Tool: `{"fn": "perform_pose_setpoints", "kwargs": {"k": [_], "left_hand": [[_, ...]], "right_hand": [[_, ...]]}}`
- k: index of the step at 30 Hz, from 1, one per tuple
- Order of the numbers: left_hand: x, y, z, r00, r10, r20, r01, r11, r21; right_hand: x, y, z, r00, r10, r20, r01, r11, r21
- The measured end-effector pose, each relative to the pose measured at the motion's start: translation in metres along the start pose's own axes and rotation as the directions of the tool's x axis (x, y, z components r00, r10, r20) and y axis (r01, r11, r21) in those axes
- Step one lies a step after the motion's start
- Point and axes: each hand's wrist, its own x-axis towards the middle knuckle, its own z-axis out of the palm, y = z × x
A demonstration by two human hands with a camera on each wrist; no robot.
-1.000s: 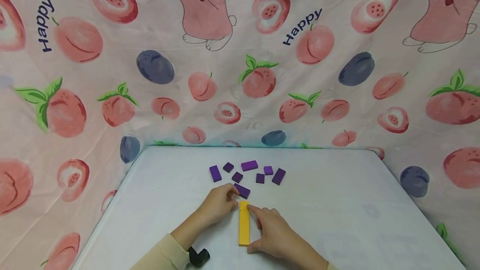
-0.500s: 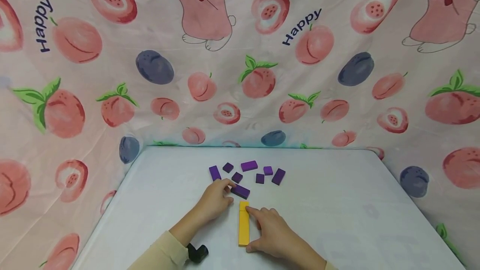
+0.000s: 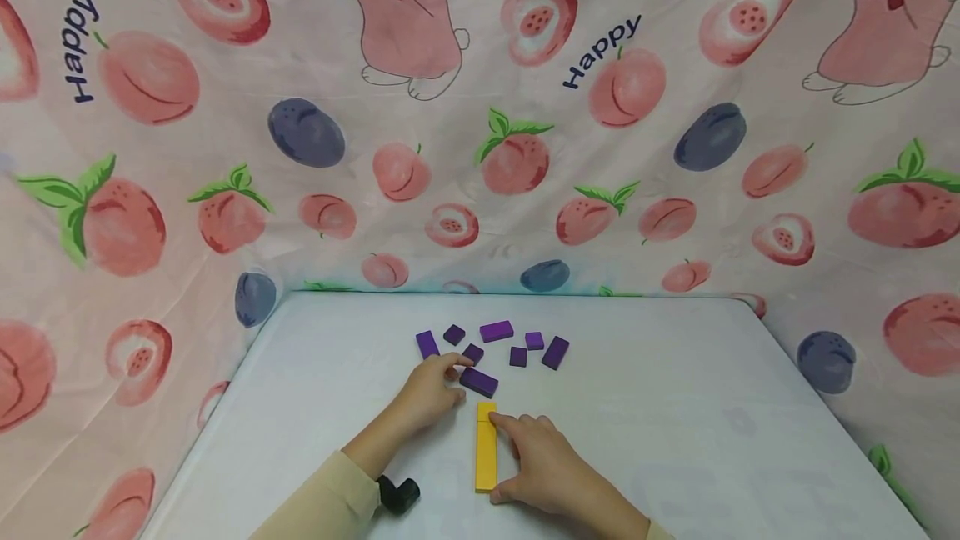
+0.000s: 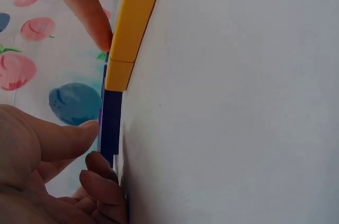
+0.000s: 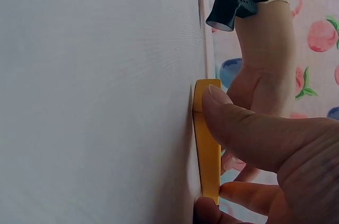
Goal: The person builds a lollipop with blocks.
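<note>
On the white table (image 3: 675, 415), a long yellow block (image 3: 486, 455) is set end to end with a short yellow block (image 3: 487, 412), the short one at the far end. The pair is held along its right side by the right hand (image 3: 546, 465), with the thumb bent at the near end and the index finger placed by the far end. Just beyond the pair, a purple block (image 3: 478, 382) is laid aslant. Its left end is met by the curved fingers of the left hand (image 3: 431, 394); whether it is gripped or merely touched cannot be told, since the contact is partly hidden. Farther off, seven other purple blocks (image 3: 497, 331) are scattered. Behind them, a fruit-printed cloth (image 3: 515, 163) is hung.
</note>
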Motion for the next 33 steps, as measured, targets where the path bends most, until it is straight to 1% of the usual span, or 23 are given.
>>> {"fn": "perform_pose_setpoints", "kwargs": {"k": [4,8,12,15,21,33], "left_hand": [[0.004,0.002,-0.001,1.000,-0.012,0.007,0.012,1.000,-0.011],[0.008,0.003,-0.001,1.000,0.000,0.019,0.001,1.000,-0.019],[0.012,0.002,0.001,0.999,0.008,0.032,-0.008,1.000,-0.009],[0.015,0.001,0.002,0.999,0.001,0.035,-0.001,1.000,0.001],[0.017,-0.001,0.003,1.000,-0.015,0.027,0.015,1.000,0.002],[0.019,-0.003,0.005,1.000,0.007,0.002,-0.007,1.000,0.015]], "right_hand": [[0.001,0.000,-0.001,1.000,0.007,0.012,-0.007,1.000,-0.001],[0.002,0.000,-0.001,1.000,0.010,0.016,-0.010,1.000,-0.002],[0.002,0.000,-0.001,1.000,0.014,0.018,-0.014,1.000,0.001],[0.002,0.000,-0.001,1.000,0.017,0.018,-0.017,1.000,0.001],[0.002,0.001,0.000,1.000,0.023,0.017,-0.023,1.000,-0.002],[0.002,0.000,0.000,1.000,0.015,0.009,-0.015,1.000,-0.005]]}}
